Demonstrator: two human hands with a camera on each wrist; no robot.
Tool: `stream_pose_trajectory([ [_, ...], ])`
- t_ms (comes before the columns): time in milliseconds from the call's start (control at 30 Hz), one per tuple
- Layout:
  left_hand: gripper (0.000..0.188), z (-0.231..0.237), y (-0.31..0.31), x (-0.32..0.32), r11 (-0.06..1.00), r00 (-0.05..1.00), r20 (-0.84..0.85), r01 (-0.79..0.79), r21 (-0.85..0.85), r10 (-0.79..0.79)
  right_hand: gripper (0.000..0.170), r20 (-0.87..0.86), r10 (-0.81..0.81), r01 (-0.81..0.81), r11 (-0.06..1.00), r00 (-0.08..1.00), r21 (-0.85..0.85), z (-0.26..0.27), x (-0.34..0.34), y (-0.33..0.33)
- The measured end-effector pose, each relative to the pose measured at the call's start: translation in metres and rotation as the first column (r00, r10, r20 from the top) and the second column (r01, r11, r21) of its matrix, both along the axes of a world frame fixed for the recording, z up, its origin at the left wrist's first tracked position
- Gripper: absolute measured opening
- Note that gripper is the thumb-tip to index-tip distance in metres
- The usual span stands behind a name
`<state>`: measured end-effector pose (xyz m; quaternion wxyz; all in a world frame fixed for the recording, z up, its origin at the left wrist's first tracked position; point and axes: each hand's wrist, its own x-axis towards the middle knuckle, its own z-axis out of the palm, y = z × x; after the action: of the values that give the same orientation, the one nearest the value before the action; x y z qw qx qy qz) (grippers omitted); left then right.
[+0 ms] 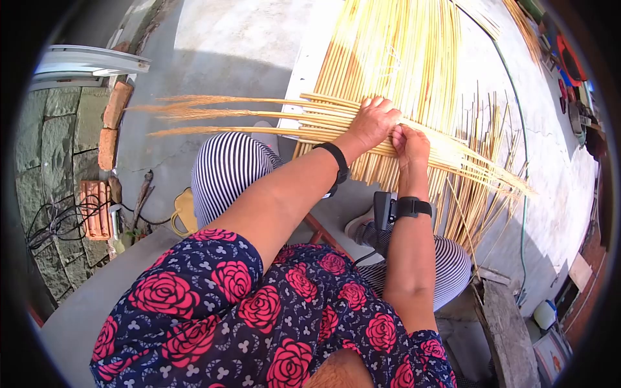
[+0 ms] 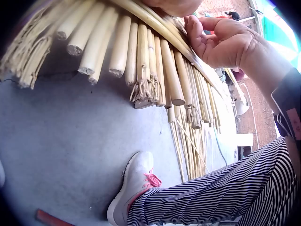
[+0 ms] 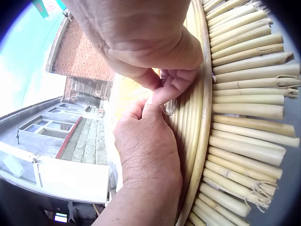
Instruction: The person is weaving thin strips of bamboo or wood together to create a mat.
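Long straw-yellow stalks (image 1: 388,52) lie side by side, and several stalks with feathery tops (image 1: 213,113) cross over them. Both hands meet at the crossing, fingertips together. My left hand (image 1: 374,124) bends over the crosswise stalks, thumb and forefinger pinching at a thin pale string (image 3: 170,107). Close beside it, the right hand (image 1: 412,145) has its fingers curled and pinches at the same string. In the right wrist view, a small loop of string shows below the fingertips; the rest is hidden by the fingers. Cut stalk ends (image 2: 117,52) stick out toward the body.
More thin stalks (image 1: 469,207) lie to the right, near a green hose (image 1: 522,187). Striped trouser knees (image 1: 229,165) flank the work. Bricks (image 1: 116,107) and a coil of black cable (image 1: 55,223) are at the left, a weathered wooden plank (image 1: 508,336) at lower right.
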<state>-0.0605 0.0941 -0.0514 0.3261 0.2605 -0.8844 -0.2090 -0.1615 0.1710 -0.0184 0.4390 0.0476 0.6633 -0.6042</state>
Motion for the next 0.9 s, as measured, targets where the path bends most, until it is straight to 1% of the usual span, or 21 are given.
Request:
stream_pose_trajectory([
  [67, 0.017, 0.000, -0.001, -0.002, 1.000, 1.000, 0.007, -0.014, -0.013, 0.014, 0.012, -0.004, 0.019, -0.019, 0.999, 1.000, -0.039, 0.005, -0.002, 0.000],
  [100, 0.018, -0.002, 0.001, -0.001, 1.000, 1.000, 0.012, -0.022, -0.017, 0.022, 0.014, -0.116, 0.163, -0.152, 0.983, 0.980, 0.100, 0.011, -0.006, 0.003],
  [133, 0.018, -0.004, 0.002, -0.001, 0.999, 0.999, 0.017, -0.032, -0.028, 0.033, 0.017, -0.204, 0.316, -0.262, 0.932, 0.927, 0.251, 0.018, -0.011, 0.007],
  [167, 0.018, -0.003, 0.002, 0.000, 0.998, 0.999, 0.019, -0.042, -0.039, 0.043, 0.021, -0.266, 0.468, -0.342, 0.847, 0.843, 0.407, 0.028, -0.016, 0.009],
  [200, 0.018, -0.003, 0.002, -0.002, 0.997, 0.998, 0.020, -0.053, -0.050, 0.054, 0.024, -0.466, 0.606, -0.209, 0.727, 0.645, 0.654, 0.031, -0.020, 0.008],
  [233, 0.017, -0.003, 0.002, -0.002, 0.997, 0.998, 0.028, -0.052, -0.058, 0.054, 0.023, -0.606, 0.647, -0.166, 0.735, 0.463, 0.658, 0.034, -0.024, 0.007],
  [267, 0.016, -0.002, 0.002, -0.002, 0.996, 0.998, 0.037, -0.053, -0.066, 0.055, 0.023, -0.707, 0.660, -0.127, 0.747, 0.253, 0.653, 0.036, -0.028, 0.004],
  [300, 0.016, -0.001, 0.002, -0.001, 0.996, 0.997, 0.048, -0.053, -0.075, 0.057, 0.023, -0.766, 0.642, -0.094, 0.765, 0.030, 0.637, 0.038, -0.031, -0.001],
  [333, 0.015, 0.001, 0.002, -0.001, 0.996, 0.998, 0.038, -0.050, -0.068, 0.052, 0.024, -0.653, 0.754, -0.132, 0.656, 0.068, 0.743, 0.038, -0.035, -0.013],
  [367, 0.015, 0.001, 0.002, 0.000, 0.997, 0.998, 0.029, -0.046, -0.058, 0.048, 0.024, -0.567, 0.816, -0.225, 0.576, 0.111, 0.786, 0.040, -0.038, -0.023],
  [433, 0.014, 0.002, 0.003, -0.001, 0.998, 0.999, 0.000, -0.043, -0.049, 0.043, 0.025, -0.370, 0.916, -0.411, 0.400, 0.155, 0.819, 0.042, -0.046, -0.041],
  [467, 0.014, 0.001, 0.002, -0.001, 0.998, 0.999, -0.018, -0.042, -0.050, 0.042, 0.026, -0.290, 0.950, -0.463, 0.311, 0.119, 0.830, 0.043, -0.053, -0.048],
  [567, 0.013, 0.001, 0.002, 0.000, 0.997, 0.998, -0.035, -0.047, -0.054, 0.045, 0.026, -0.297, 0.949, -0.490, 0.208, -0.110, 0.847, 0.045, -0.059, -0.049],
  [600, 0.013, 0.000, 0.002, 0.000, 0.998, 0.998, -0.036, -0.047, -0.048, 0.045, 0.025, -0.309, 0.940, -0.498, 0.202, -0.142, 0.843, 0.047, -0.059, -0.048],
  [700, 0.011, 0.001, 0.001, -0.001, 0.998, 0.997, -0.043, -0.061, -0.027, 0.060, 0.023, -0.447, 0.863, -0.416, 0.327, -0.236, 0.849, 0.035, -0.054, -0.043],
  [800, 0.008, 0.002, 0.000, 0.000, 0.997, 0.997, -0.041, -0.073, -0.025, 0.072, 0.022, -0.589, 0.789, -0.321, 0.520, -0.175, 0.792, 0.030, -0.044, -0.045],
  [867, 0.006, 0.001, 0.000, 0.000, 0.997, 0.997, -0.046, -0.067, -0.036, 0.066, 0.022, -0.729, 0.660, -0.210, 0.698, -0.182, 0.684, 0.031, -0.046, -0.055],
  [900, 0.006, 0.002, 0.001, 0.000, 0.997, 0.996, -0.057, -0.064, -0.044, 0.062, 0.023, -0.786, 0.587, -0.156, 0.773, -0.193, 0.615, 0.041, -0.043, -0.063],
])
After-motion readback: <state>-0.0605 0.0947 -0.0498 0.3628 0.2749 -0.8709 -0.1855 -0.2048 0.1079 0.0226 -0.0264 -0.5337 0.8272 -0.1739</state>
